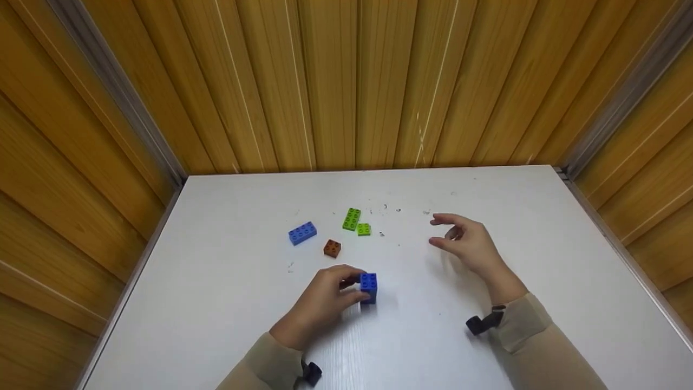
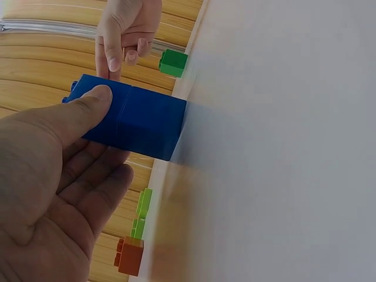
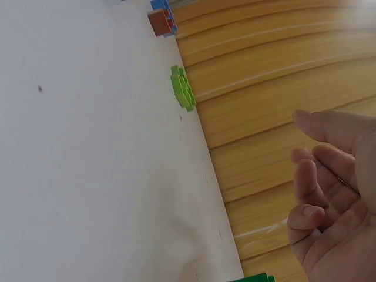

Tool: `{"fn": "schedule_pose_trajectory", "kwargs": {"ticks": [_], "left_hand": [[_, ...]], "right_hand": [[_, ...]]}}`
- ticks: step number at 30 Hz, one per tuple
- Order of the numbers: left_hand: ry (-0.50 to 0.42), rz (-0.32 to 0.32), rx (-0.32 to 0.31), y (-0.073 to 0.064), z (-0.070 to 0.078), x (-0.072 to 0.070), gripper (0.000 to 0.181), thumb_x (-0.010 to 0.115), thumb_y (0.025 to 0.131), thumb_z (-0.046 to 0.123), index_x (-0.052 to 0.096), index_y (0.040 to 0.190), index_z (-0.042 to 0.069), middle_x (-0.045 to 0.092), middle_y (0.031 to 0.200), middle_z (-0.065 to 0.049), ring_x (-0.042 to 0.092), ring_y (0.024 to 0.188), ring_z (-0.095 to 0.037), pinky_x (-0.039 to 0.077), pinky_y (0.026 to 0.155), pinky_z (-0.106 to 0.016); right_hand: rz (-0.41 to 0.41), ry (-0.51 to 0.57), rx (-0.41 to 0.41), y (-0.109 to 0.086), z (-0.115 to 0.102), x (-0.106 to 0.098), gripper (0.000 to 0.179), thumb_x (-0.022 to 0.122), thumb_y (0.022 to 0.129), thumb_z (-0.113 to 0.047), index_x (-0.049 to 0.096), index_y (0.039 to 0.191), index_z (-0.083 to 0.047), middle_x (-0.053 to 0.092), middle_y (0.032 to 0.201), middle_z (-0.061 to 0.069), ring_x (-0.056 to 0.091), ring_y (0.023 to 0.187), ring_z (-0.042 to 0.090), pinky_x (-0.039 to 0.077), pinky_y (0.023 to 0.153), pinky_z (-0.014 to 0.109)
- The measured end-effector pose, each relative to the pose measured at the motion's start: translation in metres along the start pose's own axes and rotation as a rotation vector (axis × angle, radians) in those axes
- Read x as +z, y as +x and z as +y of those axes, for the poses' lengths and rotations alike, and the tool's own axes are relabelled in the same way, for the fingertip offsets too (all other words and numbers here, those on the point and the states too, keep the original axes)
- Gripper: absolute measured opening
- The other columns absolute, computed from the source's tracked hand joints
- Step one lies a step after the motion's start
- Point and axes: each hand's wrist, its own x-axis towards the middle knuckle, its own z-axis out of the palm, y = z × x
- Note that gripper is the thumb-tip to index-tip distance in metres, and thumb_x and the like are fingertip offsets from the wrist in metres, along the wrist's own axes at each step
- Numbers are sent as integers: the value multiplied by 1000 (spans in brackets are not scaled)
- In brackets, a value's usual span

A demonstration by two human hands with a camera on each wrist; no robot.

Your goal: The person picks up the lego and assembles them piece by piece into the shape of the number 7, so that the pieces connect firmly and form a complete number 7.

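Observation:
Two dark blue bricks joined into a stack [image 1: 368, 281] stand upright near the front middle of the table; the left wrist view shows the seam between them. My left hand [image 1: 325, 295] pinches the stack between thumb and fingers from its left side. Raised above the table on the right, my right hand [image 1: 474, 246] holds nothing, thumb and forefinger apart and the other fingers loosely bent. A dark green brick [image 2: 174, 63] appears near the right hand in the left wrist view; in the head view I cannot make it out.
Beyond the left hand lie a lighter blue brick [image 1: 302, 233], a brown brick [image 1: 332, 248], a long lime green brick [image 1: 351, 219] and a small lime green brick [image 1: 364, 229]. Wood-patterned walls [image 1: 357, 86] border the white table [image 1: 216, 303] at the back and sides.

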Motion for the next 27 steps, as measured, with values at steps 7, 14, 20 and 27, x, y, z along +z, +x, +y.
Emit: {"fn": "schedule_pose_trajectory", "kwargs": {"ticks": [7, 14, 20, 27], "left_hand": [[-1, -8, -6, 0, 0, -1, 39, 87, 102, 23, 79, 139, 17, 79, 137, 3, 75, 134, -18, 61, 119, -38], [0, -13, -24, 0, 0, -1, 40, 87, 102, 23, 78, 141, 18, 79, 138, 3, 75, 135, -19, 60, 119, -40], [1, -10, -42, 0, 0, 0, 40, 87, 102, 23, 78, 141, 20, 79, 138, 4, 75, 136, -19, 60, 120, -41], [29, -2, -25, -1, 1, 0, 42, 88, 101, 24, 78, 142, 16, 78, 140, 2, 74, 136, -19, 61, 118, -38]], "right_hand": [[90, 4, 112, 5, 14, -32, 65, 90, 99, -27, 64, 157, -12, 67, 154, 19, 62, 110, 13, 57, 80, 13], [85, -12, 220, 8, 31, -48, 76, 89, 100, -31, 55, 165, -9, 58, 165, 19, 54, 143, 33, 49, 106, 31], [-15, -83, 298, 12, 43, -48, 83, 86, 101, -35, 48, 170, -9, 51, 170, 25, 49, 152, 46, 51, 110, 47], [-54, -204, 286, 11, 48, -41, 71, 86, 99, -28, 60, 161, -4, 65, 146, 29, 65, 131, 40, 55, 98, 34]]}}
